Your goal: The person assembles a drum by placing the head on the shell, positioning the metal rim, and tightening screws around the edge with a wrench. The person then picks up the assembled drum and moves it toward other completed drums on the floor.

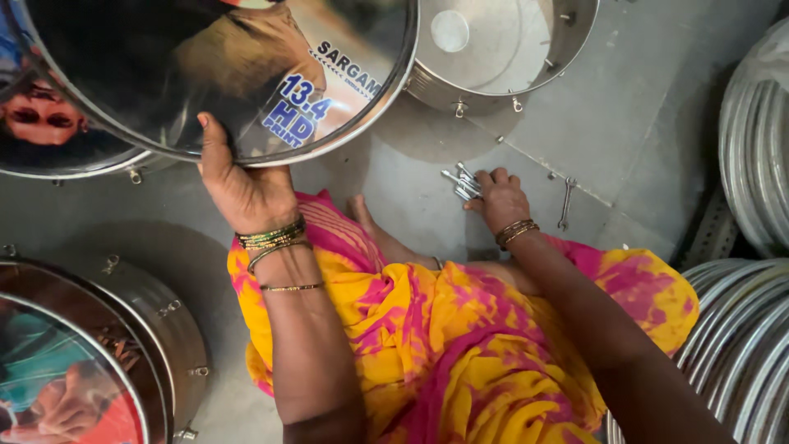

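Observation:
My left hand (242, 185) grips the lower rim of a large round drum head with a glossy printed skin (214, 74), held up tilted at the top left. My right hand (497, 197) rests on the grey floor, closed around a bunch of shiny metal bolts (462, 182) that stick out to the left of the fingers. Both wrists wear bangles. My lap, in yellow and pink cloth (444, 337), fills the bottom middle, with a bare foot (362, 210) showing beside it.
An open steel drum shell (501, 49) with lugs stands at the top. A small spanner (565, 201) lies on the floor right of my right hand. Another printed drum (90, 362) sits bottom left. Stacked metal rings (740, 345) line the right edge.

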